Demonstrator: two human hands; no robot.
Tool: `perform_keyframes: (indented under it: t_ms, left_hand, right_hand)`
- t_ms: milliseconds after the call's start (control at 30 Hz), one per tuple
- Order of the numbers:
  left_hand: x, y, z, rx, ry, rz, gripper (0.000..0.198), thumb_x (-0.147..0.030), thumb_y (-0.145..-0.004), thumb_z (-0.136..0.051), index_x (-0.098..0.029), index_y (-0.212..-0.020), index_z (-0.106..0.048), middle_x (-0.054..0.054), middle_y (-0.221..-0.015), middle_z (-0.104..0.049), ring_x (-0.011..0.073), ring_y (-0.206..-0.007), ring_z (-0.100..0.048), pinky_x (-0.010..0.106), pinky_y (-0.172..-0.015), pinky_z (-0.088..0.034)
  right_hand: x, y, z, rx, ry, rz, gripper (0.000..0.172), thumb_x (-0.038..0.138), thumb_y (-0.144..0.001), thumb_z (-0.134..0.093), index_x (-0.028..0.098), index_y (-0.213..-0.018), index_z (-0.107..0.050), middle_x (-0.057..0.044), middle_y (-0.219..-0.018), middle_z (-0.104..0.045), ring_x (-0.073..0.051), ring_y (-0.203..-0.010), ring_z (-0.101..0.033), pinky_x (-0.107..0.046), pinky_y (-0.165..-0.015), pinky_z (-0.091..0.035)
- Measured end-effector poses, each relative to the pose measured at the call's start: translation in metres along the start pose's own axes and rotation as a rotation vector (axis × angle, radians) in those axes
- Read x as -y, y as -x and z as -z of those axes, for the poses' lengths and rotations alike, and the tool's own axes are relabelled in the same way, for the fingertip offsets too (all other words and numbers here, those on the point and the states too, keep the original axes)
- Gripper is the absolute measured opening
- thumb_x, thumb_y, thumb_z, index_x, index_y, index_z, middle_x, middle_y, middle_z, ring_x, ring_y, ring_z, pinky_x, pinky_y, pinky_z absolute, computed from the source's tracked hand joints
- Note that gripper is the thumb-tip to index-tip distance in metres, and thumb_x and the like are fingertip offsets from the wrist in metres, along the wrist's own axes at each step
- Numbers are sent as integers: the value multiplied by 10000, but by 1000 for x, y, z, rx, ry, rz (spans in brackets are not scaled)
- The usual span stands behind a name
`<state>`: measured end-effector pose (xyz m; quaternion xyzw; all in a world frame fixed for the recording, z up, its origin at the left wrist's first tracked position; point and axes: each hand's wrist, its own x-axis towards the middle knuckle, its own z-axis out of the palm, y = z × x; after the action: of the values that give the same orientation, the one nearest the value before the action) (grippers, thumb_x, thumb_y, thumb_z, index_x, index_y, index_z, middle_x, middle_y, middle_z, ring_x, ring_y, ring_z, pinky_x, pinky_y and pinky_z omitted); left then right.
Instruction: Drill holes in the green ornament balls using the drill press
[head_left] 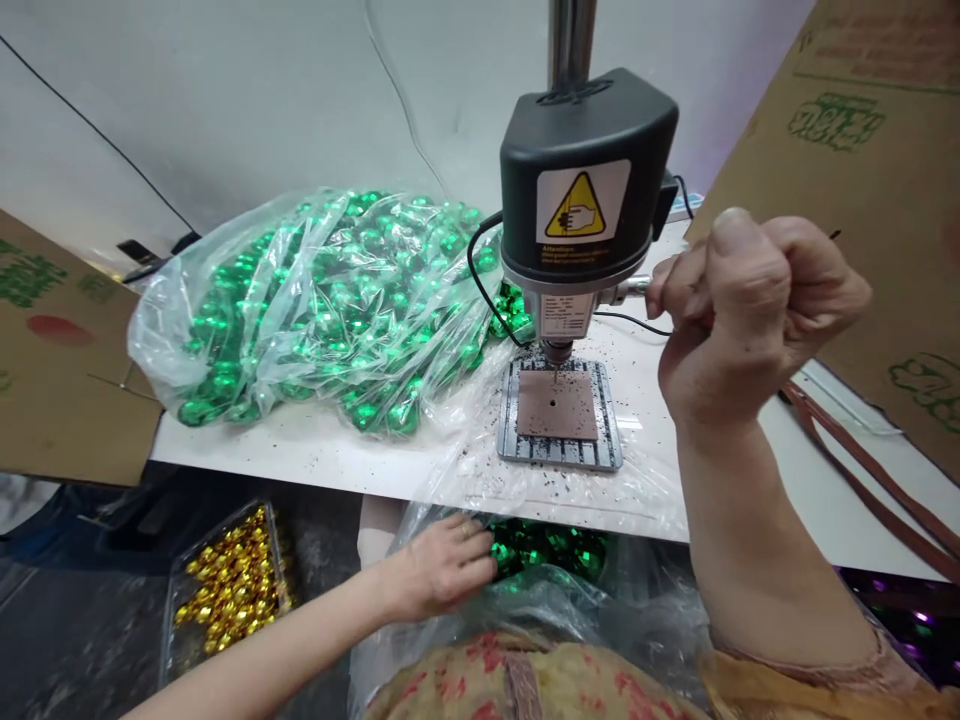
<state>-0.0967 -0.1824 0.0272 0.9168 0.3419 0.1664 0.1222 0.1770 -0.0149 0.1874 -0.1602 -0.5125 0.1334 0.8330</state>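
Note:
Closed around the lever of a black drill press [585,180] is my right hand [750,300], to the right of the machine's head. Low in the view, my left hand [446,570] lies at the edge of a plastic bag in my lap, its fingertips against shiny green balls [555,548]. Whether its curled fingers hold a ball is hidden. Under the drill bit, a brown square board [556,405] with a small dark hole rests on the grey metal base plate [611,455]. Dark crumbs are scattered over the board and plate.
A large clear bag of green balls [322,310] lies on the white table [247,455] left of the press. Cardboard flaps [67,350] stand at both sides. A clear tub of gold balls [232,585] is at lower left. Brown straps [862,480] lie at right.

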Motion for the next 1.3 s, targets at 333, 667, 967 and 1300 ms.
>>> perform_keyframes:
  t_ms: [333,667,967,1300]
  left_hand:
    - [157,-196,48,-436,105,358,362,-19,-756,-551,-179,-1028,-728,125,-1143,-731,294,-1113,-670,450,-1038,-525]
    - [209,-254,30,-372,211,395,217,-6,-697,-735,-195,-792,-687,97,-971,-675,385,-1240,-557,554,-1142,-412]
    - [151,-187,47,-645,142,476,419,-253,-864,-739,-200,-1274,-670,126,-1187,-619,302,-1114,-625,468,-1034,-506]
    - [83,-156,19,-627,1344,624,591,-564,-838,-784,-225,-1294,-623,67,-1062,-741,146,-722,-710,284,-662,-594]
  right_hand:
    - [4,2,-2,-29,57,-29,428,214,-872,-649,190,-505,-430,84,-461,-335,-36,-400,-404,-272,-474,-402]
    - [1,2,-2,29,37,82,446,142,-884,-587,185,-514,-342,83,-462,-319,-28,-401,-367,-282,-516,-422]
    - [0,1,-3,48,6,122,460,116,-886,-580,180,-540,-283,85,-469,-322,-18,-413,-390,-271,-535,-409]
    - [2,3,-2,44,-18,71,412,144,-917,-594,200,-582,-360,82,-481,-359,-42,-418,-392,-270,-503,-368]
